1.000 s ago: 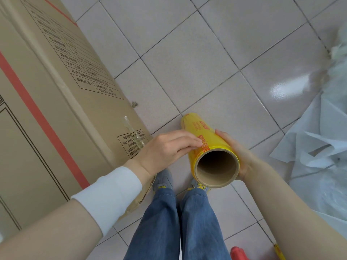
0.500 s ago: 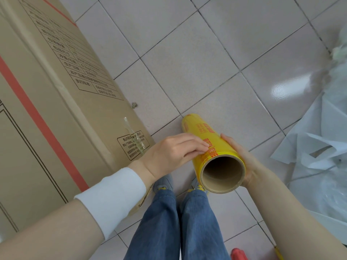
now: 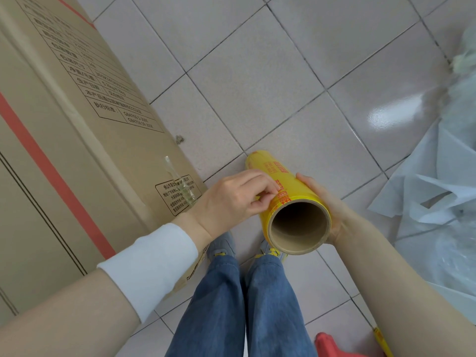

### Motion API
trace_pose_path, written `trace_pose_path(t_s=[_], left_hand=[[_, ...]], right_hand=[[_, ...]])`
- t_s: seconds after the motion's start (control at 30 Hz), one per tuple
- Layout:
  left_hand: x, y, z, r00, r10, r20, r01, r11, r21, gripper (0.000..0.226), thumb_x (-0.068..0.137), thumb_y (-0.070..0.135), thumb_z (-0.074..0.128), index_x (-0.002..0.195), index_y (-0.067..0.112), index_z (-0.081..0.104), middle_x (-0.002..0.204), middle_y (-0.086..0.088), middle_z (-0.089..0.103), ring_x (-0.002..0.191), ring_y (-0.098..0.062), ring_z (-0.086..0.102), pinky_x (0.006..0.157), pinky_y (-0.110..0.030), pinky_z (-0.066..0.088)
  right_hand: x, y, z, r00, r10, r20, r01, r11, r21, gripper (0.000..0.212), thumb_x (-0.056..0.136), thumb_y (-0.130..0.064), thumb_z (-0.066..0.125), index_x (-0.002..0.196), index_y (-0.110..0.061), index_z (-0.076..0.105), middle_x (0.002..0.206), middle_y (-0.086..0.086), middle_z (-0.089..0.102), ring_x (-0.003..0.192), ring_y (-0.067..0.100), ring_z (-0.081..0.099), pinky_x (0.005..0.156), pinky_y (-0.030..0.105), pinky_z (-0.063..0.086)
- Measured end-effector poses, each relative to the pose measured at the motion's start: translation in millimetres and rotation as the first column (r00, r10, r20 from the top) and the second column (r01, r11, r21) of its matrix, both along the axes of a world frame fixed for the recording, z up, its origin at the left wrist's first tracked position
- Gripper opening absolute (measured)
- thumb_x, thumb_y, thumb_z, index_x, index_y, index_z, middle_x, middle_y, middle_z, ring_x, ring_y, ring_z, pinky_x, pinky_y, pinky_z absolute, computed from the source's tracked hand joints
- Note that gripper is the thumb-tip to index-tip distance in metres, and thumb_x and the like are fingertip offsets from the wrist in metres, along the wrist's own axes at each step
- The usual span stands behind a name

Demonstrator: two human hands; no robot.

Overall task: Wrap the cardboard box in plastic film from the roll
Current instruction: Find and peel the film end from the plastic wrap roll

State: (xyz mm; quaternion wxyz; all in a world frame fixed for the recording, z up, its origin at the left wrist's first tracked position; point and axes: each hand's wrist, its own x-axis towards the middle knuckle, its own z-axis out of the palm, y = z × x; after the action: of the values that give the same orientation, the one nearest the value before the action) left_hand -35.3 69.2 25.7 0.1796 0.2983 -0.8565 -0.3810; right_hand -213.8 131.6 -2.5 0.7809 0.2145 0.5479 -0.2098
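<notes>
A tall brown cardboard box [image 3: 77, 140] with a red stripe and black printed tables stands on the tiled floor at the left. I hold the yellow roll of plastic film [image 3: 286, 191] in front of me, its open cardboard core facing the camera. My right hand [image 3: 327, 204] grips the roll from the right side and underneath. My left hand [image 3: 237, 197] lies on the roll's left side, its curled fingertips pinching at the film surface near the core end. No film is pulled off.
Crumpled white sheets and clear plastic [image 3: 438, 197] lie on the floor at the right. A red object [image 3: 332, 346] and a yellow strip [image 3: 383, 341] sit at the bottom edge. My legs in jeans and grey shoes [image 3: 221, 247] stand beside the box.
The roll has come closer to the camera and a little to the right. My left fingers have curled from flat on the roll to picking at the film.
</notes>
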Motion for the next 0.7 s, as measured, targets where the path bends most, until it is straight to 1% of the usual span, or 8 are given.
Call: trace_pose_path(t_s=[0.1,0.17,0.3,0.37,0.43,0.5,0.6,0.7], left_hand=[[-1.2,-2.6,1.0,0.998,0.050,0.034,-0.053,0.994,0.092,0.015,0.085,0.008,0.055,0.082,0.000,0.066,0.085,-0.006,0.069,0.074,-0.014,0.066,0.069,-0.025,0.054],[-2.4,-3.6,1.9,0.995,0.084,0.051,-0.091,0.984,0.152,0.016,0.086,0.012,0.054,0.084,0.001,0.065,0.086,-0.006,0.069,0.073,-0.013,0.065,0.068,-0.018,0.054],[-1.8,-0.7,5.8,0.986,0.167,0.018,-0.164,0.931,0.326,0.017,0.085,0.014,0.053,0.090,0.002,0.063,0.097,-0.007,0.070,0.087,-0.009,0.064,0.072,-0.011,0.053],[0.1,1.4,7.3,0.985,0.169,-0.015,-0.153,0.920,0.362,0.023,0.084,0.011,0.057,0.103,0.001,0.064,0.102,-0.009,0.069,0.093,-0.005,0.063,0.077,-0.011,0.052],[0.9,1.6,6.2,0.990,0.135,-0.034,-0.117,0.939,0.323,0.029,0.083,0.007,0.061,0.112,0.000,0.062,0.103,-0.011,0.068,0.089,-0.002,0.062,0.082,-0.009,0.049],[-1.1,-0.4,3.1,0.992,0.118,-0.039,-0.104,0.961,0.256,0.022,0.083,0.006,0.062,0.104,0.000,0.067,0.098,-0.010,0.069,0.084,-0.004,0.061,0.081,-0.013,0.050],[-3.9,-1.5,0.4,0.994,0.096,-0.045,-0.086,0.976,0.199,0.013,0.083,0.006,0.062,0.089,-0.002,0.071,0.088,-0.010,0.070,0.085,-0.009,0.060,0.078,-0.021,0.051],[-0.5,1.4,0.9,0.993,0.115,0.008,-0.114,0.979,0.168,0.018,0.087,0.012,0.056,0.089,-0.001,0.069,0.086,-0.008,0.069,0.083,-0.010,0.060,0.076,-0.023,0.050]], right_hand=[[0.5,-1.4,-0.2,1.000,0.001,-0.008,-0.001,1.000,0.001,0.048,0.088,-0.052,0.049,0.086,-0.006,0.060,0.060,0.011,0.066,0.048,0.020,0.063,0.053,0.024,0.053],[1.5,-0.7,-0.3,1.000,-0.001,-0.001,0.001,1.000,-0.003,0.048,0.088,-0.052,0.049,0.090,-0.006,0.061,0.064,0.012,0.066,0.051,0.021,0.063,0.056,0.026,0.054],[1.4,0.8,0.8,1.000,-0.020,0.008,0.020,1.000,-0.013,0.048,0.090,-0.051,0.047,0.087,-0.005,0.061,0.060,0.012,0.065,0.048,0.020,0.063,0.051,0.024,0.054],[0.7,0.6,1.7,1.000,-0.027,0.010,0.027,0.999,-0.019,0.049,0.090,-0.051,0.045,0.086,-0.005,0.060,0.060,0.012,0.065,0.048,0.020,0.062,0.052,0.024,0.054],[1.3,-0.4,2.0,1.000,-0.008,0.003,0.008,1.000,-0.020,0.049,0.089,-0.052,0.045,0.087,-0.006,0.061,0.064,0.012,0.065,0.053,0.021,0.062,0.057,0.026,0.053],[2.2,-1.3,1.6,1.000,0.009,-0.009,-0.009,1.000,-0.014,0.050,0.089,-0.053,0.046,0.087,-0.006,0.061,0.065,0.013,0.065,0.056,0.022,0.062,0.063,0.029,0.050],[2.4,-0.1,0.5,0.999,0.030,-0.023,-0.031,0.999,-0.012,0.050,0.089,-0.053,0.046,0.086,-0.006,0.060,0.061,0.012,0.066,0.051,0.021,0.063,0.063,0.029,0.050],[3.9,0.4,0.1,0.998,0.061,-0.030,-0.061,0.998,-0.011,0.049,0.088,-0.053,0.048,0.089,-0.006,0.060,0.060,0.011,0.067,0.049,0.021,0.064,0.060,0.029,0.050]])
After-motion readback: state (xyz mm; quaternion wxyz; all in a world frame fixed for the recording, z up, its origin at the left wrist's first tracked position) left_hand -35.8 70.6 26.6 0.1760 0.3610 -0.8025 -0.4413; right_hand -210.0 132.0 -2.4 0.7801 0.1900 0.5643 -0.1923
